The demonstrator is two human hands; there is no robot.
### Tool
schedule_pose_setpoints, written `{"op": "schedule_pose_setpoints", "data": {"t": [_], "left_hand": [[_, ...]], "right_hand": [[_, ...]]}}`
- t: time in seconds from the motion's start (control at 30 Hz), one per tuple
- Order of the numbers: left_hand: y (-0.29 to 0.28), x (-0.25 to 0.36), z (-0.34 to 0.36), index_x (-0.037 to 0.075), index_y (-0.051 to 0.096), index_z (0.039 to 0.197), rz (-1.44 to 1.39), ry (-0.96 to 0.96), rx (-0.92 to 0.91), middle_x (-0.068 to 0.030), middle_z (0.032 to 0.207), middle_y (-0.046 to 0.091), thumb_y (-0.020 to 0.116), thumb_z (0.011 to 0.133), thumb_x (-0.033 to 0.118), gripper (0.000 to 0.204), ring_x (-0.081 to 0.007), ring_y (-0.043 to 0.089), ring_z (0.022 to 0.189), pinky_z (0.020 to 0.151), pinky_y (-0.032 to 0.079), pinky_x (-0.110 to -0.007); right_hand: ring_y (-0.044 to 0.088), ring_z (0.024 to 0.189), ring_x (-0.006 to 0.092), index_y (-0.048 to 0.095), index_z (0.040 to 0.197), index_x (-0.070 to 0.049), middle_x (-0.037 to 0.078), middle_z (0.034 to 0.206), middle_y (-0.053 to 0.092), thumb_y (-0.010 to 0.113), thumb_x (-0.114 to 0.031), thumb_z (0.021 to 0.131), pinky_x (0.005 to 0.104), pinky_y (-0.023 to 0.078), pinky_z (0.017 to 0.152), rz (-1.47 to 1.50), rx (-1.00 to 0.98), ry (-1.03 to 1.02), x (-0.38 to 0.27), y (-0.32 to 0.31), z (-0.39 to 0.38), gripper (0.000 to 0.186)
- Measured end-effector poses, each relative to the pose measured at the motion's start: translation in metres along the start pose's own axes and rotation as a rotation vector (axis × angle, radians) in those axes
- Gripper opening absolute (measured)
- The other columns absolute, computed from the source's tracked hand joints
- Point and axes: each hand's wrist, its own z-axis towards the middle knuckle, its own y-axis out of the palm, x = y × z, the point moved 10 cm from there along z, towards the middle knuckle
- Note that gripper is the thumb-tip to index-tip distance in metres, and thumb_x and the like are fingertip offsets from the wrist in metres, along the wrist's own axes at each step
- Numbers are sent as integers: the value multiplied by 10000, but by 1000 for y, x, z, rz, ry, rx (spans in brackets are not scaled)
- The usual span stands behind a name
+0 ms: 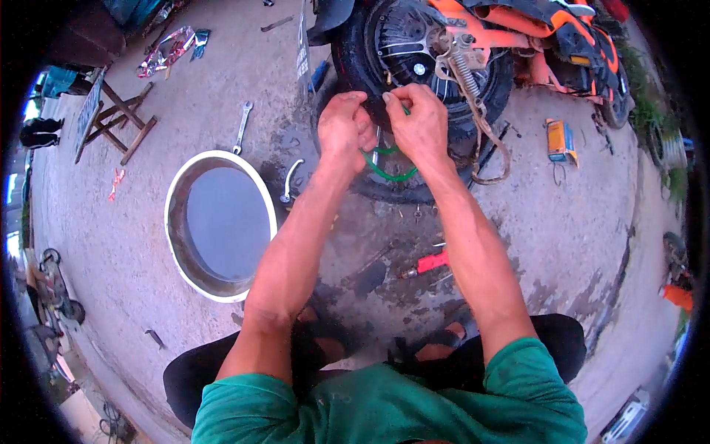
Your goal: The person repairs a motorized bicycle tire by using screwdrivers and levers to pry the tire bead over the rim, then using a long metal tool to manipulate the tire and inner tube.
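Grn cord [392,178] glossy, plastic-lookg; spanner [242,129] smooth shiny metal; shirt [384,403] matt cloth; flr [118,229] rough conc

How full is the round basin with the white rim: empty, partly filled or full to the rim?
The basin is partly filled: what looks like water lies below the rim, with inner wall showing above.

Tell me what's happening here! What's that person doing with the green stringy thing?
A person in a green shirt is working at the wheel of an orange-and-black motorbike. The right hand pinches a thin green cord, which loops down toward the curled left hand; that grip is hard to see. On the ground are a basin of liquid, a wrench and a red-handled tool.
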Motion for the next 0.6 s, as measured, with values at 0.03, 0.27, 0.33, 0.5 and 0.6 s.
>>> {"op": "schedule_pose_setpoints", "data": {"t": [0.03, 0.27, 0.33, 0.5, 0.6], "left_hand": [[-2, 0, 0, 53, 533, 1132, -3, -2, 4, 1, 593, 394, 513, 1024, 170, 161, -124, 316, 432, 411, 247, -321], [-21, -16, -8, 65, 557, 1108, 23, -27, 0, 3, 596, 401, 472, 1048, 162, 142, -119, 312, 430, 406, 240, -315], [-30, -23, -12, 70, 563, 1102, 41, -54, 17, 4, 599, 403, 467, 1052, 165, 144, -117, 312, 431, 404, 240, -314], [-37, -29, -23, 82, 573, 1103, 22, -84, -12, 10, 612, 409, 469, 1068, 186, 151, -109, 312, 441, 403, 246, -301], [-38, -31, -33, 83, 576, 1116, -24, -135, -3, 11, 627, 419, 472, 1075, 191, 155, -111, 332, 457, 404, 254, -297]], "right_hand": [[689, 831, 337, 714, 891, -34, 143, 904, 689, 735, -213, 902, 442, 540, 751, -3, -2, -5, -1, -2, -4, 181], [667, 744, 235, 720, 915, -31, 105, 843, 685, 762, -194, 898, 372, 533, 699, 154, -89, 124, 14, -4, -42, 169], [663, 736, 213, 723, 921, -28, 95, 837, 684, 763, -195, 904, 363, 532, 684, 220, -135, 191, 21, 3, -55, 172], [647, 724, 173, 705, 1009, -13, 97, 890, 678, 791, -232, 900, 347, 526, 645, 298, -174, 169, 27, 21, -75, 258], [666, 792, 228, 686, 1075, -18, 116, 944, 674, 797, -271, 898, 375, 531, 707, 322, -247, 149, 20, 34, -85, 328]]}}
